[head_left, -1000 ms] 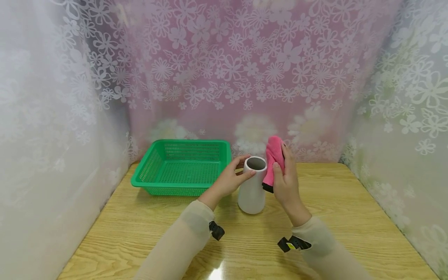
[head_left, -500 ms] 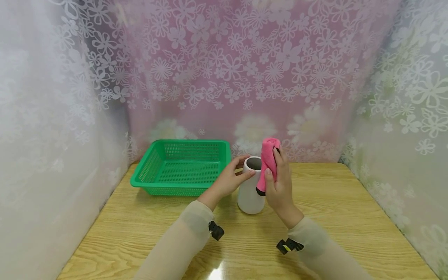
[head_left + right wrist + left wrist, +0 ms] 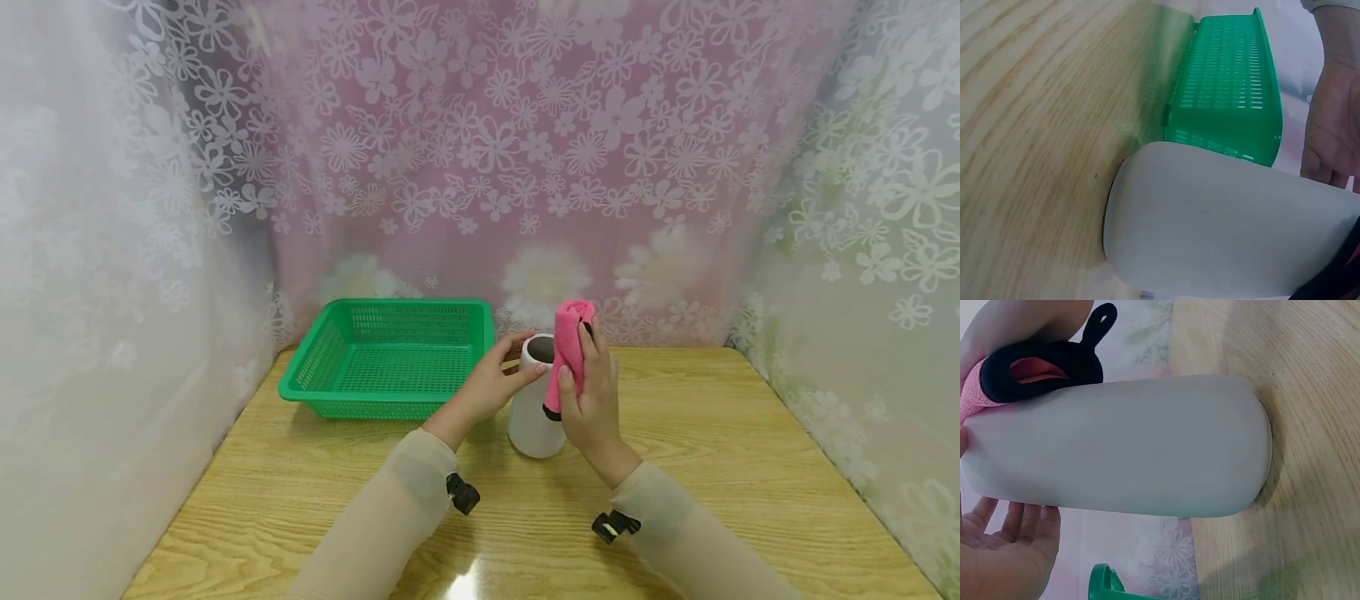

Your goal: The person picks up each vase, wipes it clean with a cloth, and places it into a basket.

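Note:
A white vase [image 3: 534, 425] with a round open mouth stands upright on the wooden table. Near its rim, my left hand [image 3: 491, 382] grips it from the left, thumb at the front and fingers round the far side. My right hand [image 3: 592, 408] holds a folded pink cloth [image 3: 567, 354] with black edging against the vase's right side. In the left wrist view, the black edge and a small loop of the cloth [image 3: 972, 400] lie along the vase wall [image 3: 1129, 447]. Part of the vase's upper right side is hidden behind the cloth.
To the left of the vase, a green plastic basket [image 3: 386, 406] with perforated walls sits on the table [image 3: 735, 467]. Floral curtains [image 3: 480, 150] hang behind and at both sides of the table.
My right hand has brought the pink cloth leftward and slightly down, from beside the vase to against its right side. The left hand and the vase have stayed in place.

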The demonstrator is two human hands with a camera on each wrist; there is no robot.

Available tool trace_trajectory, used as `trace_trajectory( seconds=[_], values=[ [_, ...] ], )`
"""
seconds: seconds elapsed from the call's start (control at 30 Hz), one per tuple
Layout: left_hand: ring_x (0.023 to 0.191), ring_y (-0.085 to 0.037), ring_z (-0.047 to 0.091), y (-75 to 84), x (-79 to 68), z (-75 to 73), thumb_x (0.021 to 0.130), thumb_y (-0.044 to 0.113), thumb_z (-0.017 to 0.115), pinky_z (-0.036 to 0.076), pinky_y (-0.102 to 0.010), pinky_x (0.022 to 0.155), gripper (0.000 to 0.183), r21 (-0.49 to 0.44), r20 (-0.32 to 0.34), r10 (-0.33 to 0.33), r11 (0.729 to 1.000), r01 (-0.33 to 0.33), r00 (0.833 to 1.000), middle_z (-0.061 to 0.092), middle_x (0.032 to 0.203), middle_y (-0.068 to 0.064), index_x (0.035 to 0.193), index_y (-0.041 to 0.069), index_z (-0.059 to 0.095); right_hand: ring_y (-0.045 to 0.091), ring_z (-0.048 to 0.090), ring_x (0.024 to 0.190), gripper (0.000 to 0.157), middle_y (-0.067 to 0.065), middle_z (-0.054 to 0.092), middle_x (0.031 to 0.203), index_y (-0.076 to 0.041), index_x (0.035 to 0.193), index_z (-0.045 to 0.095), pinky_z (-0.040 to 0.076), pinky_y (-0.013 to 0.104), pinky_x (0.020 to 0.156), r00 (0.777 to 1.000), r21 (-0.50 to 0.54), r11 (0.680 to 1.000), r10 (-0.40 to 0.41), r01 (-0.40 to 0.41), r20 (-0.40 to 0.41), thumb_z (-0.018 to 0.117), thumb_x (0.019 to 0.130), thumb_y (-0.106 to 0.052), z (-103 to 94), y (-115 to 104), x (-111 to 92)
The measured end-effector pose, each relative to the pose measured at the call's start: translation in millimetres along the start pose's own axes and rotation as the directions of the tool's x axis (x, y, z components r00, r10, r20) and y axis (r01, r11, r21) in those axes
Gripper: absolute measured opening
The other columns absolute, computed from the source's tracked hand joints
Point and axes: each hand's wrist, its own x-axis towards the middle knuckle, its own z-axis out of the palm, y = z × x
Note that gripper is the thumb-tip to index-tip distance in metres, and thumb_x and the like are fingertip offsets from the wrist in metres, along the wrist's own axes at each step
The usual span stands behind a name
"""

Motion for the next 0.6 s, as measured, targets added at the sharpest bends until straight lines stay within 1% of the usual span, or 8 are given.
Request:
trace_trajectory(
  seconds=[0.1,0.17,0.23,0.33,0.47,0.6],
  values=[
    [0.134,-0.025,0.049,-0.2,0.3,0.1,0.093,0.041,0.071,0.047,-0.043,0.105,0.070,-0.004,-0.001,0.000,1.000,0.000,1.000,0.050,0.144,0.000,0.154,0.023,0.040,0.044,0.041,0.125,0.058,0.012,0.024,0.164,-0.010,0.157,0.031,0.040,0.058,0.087,1.000,0.000,1.000,0.022,-0.022,0.008,0.047,0.102,-0.021,0.6,0.8,-0.8],
    [0.134,-0.025,0.049,-0.4,0.4,0.3,0.094,0.041,0.071,0.047,-0.043,0.104,0.068,-0.007,-0.002,0.001,1.000,-0.001,1.000,0.050,0.144,0.000,0.153,0.025,0.041,0.043,0.041,0.126,0.059,0.011,0.023,0.164,-0.010,0.157,0.030,0.040,0.059,0.087,0.999,0.010,0.999,0.038,-0.038,0.015,0.047,0.101,-0.018,0.5,1.1,-1.1],
    [0.134,-0.025,0.049,-0.6,0.3,0.4,0.094,0.041,0.071,0.047,-0.043,0.104,0.066,-0.008,-0.003,0.002,1.000,-0.002,1.000,0.050,0.143,0.001,0.152,0.028,0.042,0.042,0.040,0.129,0.060,0.011,0.023,0.164,-0.011,0.158,0.028,0.040,0.061,0.090,0.998,0.023,0.998,0.059,-0.059,0.024,0.048,0.101,-0.015,0.1,1.1,-1.4],
    [0.134,-0.026,0.049,-0.6,0.1,0.5,0.094,0.041,0.070,0.047,-0.044,0.104,0.066,-0.006,-0.002,0.008,1.000,-0.008,1.000,0.050,0.144,0.000,0.152,0.026,0.042,0.041,0.038,0.134,0.061,0.010,0.024,0.164,-0.011,0.158,0.027,0.037,0.066,0.096,0.996,0.046,0.995,0.089,-0.090,0.032,0.048,0.100,-0.012,-0.5,1.1,-1.9],
    [0.134,-0.025,0.049,-0.4,-0.4,0.5,0.095,0.040,0.070,0.047,-0.045,0.104,0.066,-0.006,0.000,0.010,1.000,-0.010,1.000,0.050,0.144,-0.001,0.153,0.025,0.042,0.043,0.035,0.138,0.059,0.014,0.027,0.162,-0.011,0.157,0.029,0.033,0.070,0.102,0.993,0.064,0.991,0.114,-0.116,0.037,0.048,0.101,-0.010,-1.5,1.2,-2.4],
    [0.134,-0.024,0.049,-0.7,-0.5,0.7,0.095,0.040,0.069,0.047,-0.045,0.104,0.064,-0.008,0.001,0.011,1.000,-0.011,1.000,0.050,0.144,0.000,0.152,0.028,0.042,0.044,0.034,0.139,0.058,0.017,0.028,0.160,-0.011,0.158,0.028,0.032,0.070,0.103,0.988,0.079,0.985,0.150,-0.153,0.046,0.047,0.103,-0.011,-2.3,1.9,-3.1]
  ],
)
